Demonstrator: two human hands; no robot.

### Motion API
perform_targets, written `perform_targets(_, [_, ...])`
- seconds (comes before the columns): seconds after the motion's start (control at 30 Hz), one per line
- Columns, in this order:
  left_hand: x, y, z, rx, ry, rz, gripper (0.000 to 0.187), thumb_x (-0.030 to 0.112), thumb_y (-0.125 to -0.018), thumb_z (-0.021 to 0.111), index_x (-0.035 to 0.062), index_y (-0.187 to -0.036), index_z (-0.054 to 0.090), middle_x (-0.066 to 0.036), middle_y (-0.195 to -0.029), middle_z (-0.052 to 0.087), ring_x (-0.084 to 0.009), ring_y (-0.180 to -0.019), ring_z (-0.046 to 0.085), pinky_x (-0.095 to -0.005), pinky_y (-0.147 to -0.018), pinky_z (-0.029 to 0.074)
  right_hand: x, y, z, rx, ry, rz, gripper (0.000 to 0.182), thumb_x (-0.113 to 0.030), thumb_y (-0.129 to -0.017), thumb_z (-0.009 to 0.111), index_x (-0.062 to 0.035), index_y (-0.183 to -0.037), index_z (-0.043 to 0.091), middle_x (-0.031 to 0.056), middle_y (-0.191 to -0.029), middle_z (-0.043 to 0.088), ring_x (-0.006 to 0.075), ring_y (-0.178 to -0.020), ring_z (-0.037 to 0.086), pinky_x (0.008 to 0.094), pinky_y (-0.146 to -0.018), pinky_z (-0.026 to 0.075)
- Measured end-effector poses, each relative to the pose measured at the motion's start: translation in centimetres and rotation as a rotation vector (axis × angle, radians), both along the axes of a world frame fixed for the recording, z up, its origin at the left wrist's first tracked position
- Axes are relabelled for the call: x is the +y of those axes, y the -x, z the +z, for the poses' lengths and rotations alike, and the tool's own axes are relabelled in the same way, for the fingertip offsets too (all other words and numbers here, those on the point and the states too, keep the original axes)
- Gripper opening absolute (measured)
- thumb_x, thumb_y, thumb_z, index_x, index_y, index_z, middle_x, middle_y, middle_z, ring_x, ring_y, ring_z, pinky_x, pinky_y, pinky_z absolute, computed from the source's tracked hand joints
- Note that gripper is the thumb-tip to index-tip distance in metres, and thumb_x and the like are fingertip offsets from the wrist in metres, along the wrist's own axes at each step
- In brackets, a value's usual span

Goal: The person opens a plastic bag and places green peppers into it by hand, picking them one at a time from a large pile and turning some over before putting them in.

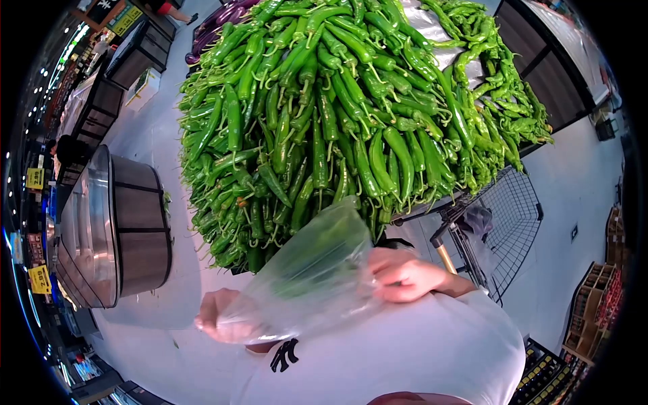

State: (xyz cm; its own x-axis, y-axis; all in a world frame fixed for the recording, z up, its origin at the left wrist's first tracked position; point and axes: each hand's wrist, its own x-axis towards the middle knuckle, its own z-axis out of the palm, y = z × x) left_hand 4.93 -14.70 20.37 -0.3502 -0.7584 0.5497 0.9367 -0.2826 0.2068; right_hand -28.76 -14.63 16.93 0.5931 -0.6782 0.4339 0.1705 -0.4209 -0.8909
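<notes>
A clear plastic bag (307, 273) is stretched between my two hands in front of my white shirt. My left hand (223, 316) has its fingers closed on the bag's lower left part. On the other side, my right hand (405, 275) grips the bag's right edge with curled fingers. Blurred green shows through the film, and I cannot tell whether any peppers are inside. Just beyond the bag rises a big heap of long green peppers (320, 135), their stems pointing many ways. The bag's upper corner overlaps the front of this heap.
Lighter, wrinkled green peppers (499, 101) lie at the right of the heap, purple eggplants (216, 27) at its far left. A wire shopping cart (509, 216) stands close on my right. To the left is a round metal-topped display bin (138, 223).
</notes>
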Motion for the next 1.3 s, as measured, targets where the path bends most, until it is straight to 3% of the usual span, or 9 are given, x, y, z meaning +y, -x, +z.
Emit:
perform_targets(0.13, [0.6, -0.4, 1.4, 0.054, 0.012, 0.134, 0.027, 0.017, -0.099, 0.049, -0.0017, -0.107, 0.067, -0.003, -0.052, 0.052, -0.0126, -0.039, 0.044, -0.0295, -0.037, 0.031, -0.1, -1.7, 0.0, -0.108, 0.069, 0.364, 0.016, -0.003, -0.093, 0.063, -0.0002, -0.077, 0.06, 0.011, -0.081, 0.058, 0.0325, -0.076, 0.055, 0.0426, -0.073, 0.043])
perform_targets(0.2, [1.0, -1.1, 1.8, -0.013, -0.009, 0.215, 0.037, 0.022, -0.102, 0.046, -0.0026, -0.122, 0.064, -0.003, -0.052, 0.052, -0.0128, -0.04, 0.045, -0.0294, -0.038, 0.032, -0.2, -2.5, -0.1, -0.141, 0.087, 0.36, 0.02, -0.003, -0.094, 0.062, -0.0001, -0.074, 0.056, 0.0108, -0.075, 0.054, 0.0329, -0.071, 0.052, 0.0434, -0.071, 0.042])
perform_targets(0.33, [0.8, -1.5, 1.6, -0.035, -0.067, 0.214, 0.043, 0.029, -0.104, 0.039, -0.0014, -0.123, 0.064, -0.003, -0.049, 0.05, -0.0108, -0.039, 0.044, -0.0275, -0.037, 0.033, -1.0, -2.2, 0.7, -0.189, 0.122, 0.343, 0.023, -0.002, -0.093, 0.063, 0.0, -0.072, 0.054, 0.0114, -0.07, 0.051, 0.0332, -0.068, 0.053, 0.0426, -0.072, 0.044])
perform_targets(0.53, [-3.8, -0.3, 2.5, -0.14, -0.162, 0.189, 0.05, 0.044, -0.109, 0.029, 0.0073, -0.098, 0.061, 0.002, -0.046, 0.042, -0.0056, -0.035, 0.037, -0.0223, -0.032, 0.028, -2.5, -1.2, 2.7, -0.348, 0.181, 0.159, 0.028, 0.0, -0.09, 0.066, -0.0004, -0.067, 0.049, 0.0112, -0.067, 0.046, 0.0328, -0.062, 0.049, 0.0433, -0.062, 0.041])
perform_targets(0.63, [-7.8, 2.4, 4.8, -0.087, -0.238, 0.141, 0.06, 0.048, -0.109, 0.027, 0.0052, -0.146, 0.048, 0.002, -0.048, 0.04, -0.0086, -0.035, 0.032, -0.0232, -0.03, 0.026, -3.9, -0.1, 3.5, -0.357, 0.212, 0.035, 0.013, 0.0, -0.089, 0.066, 0.0034, -0.077, 0.066, 0.0162, -0.094, 0.073, 0.0326, -0.081, 0.067, 0.0448, -0.074, 0.049])
perform_targets(0.83, [-14.6, 6.0, 7.9, -0.34, -0.227, 0.329, 0.046, 0.033, -0.11, 0.038, 0.0012, -0.139, 0.053, 0.003, -0.052, 0.041, -0.0073, -0.036, 0.032, -0.0212, -0.031, 0.027, -7.8, 2.1, 5.5, -0.198, 0.364, -0.3, 0.012, -0.002, -0.094, 0.06, 0.001, -0.09, 0.071, 0.0108, -0.098, 0.073, 0.0272, -0.088, 0.067, 0.0399, -0.079, 0.049])
perform_targets(1.0, [-16.4, 8.8, 2.5, -1.006, -0.496, 0.796, 0.041, 0.021, -0.099, 0.065, 0.0051, -0.136, 0.056, 0.005, -0.102, 0.063, -0.0033, -0.084, 0.055, -0.0194, -0.072, 0.045, -10.8, 2.4, 0.4, -0.18, -0.107, -0.602, 0.019, -0.009, -0.102, 0.056, 0.0025, -0.098, 0.071, 0.0073, -0.096, 0.072, 0.0158, -0.089, 0.065, 0.0287, -0.08, 0.049])
perform_targets(1.17, [-11.8, 10.4, 0.2, -1.35, 0.415, 1.666, 0.051, 0.012, -0.089, 0.071, -0.0012, -0.134, 0.052, -0.011, -0.127, 0.056, -0.0215, -0.118, 0.054, -0.0388, -0.107, 0.039, -10.8, 3.9, 0.1, -0.157, -0.035, -0.605, 0.021, -0.01, -0.102, 0.055, 0.0036, -0.096, 0.069, 0.0106, -0.102, 0.07, 0.0175, -0.094, 0.065, 0.0298, -0.083, 0.049])
perform_targets(1.3, [-10.7, 12.5, 4.7, -1.747, 1.128, 1.375, 0.056, 0.016, -0.086, 0.07, 0.0014, -0.137, 0.051, -0.01, -0.122, 0.062, -0.0267, -0.125, 0.054, -0.0472, -0.116, 0.03, -10.5, 4.1, 0.5, -0.072, -0.001, -0.604, 0.019, -0.01, -0.1, 0.058, 0.0018, -0.095, 0.072, 0.0093, -0.097, 0.071, 0.0152, -0.089, 0.064, 0.0283, -0.078, 0.049])
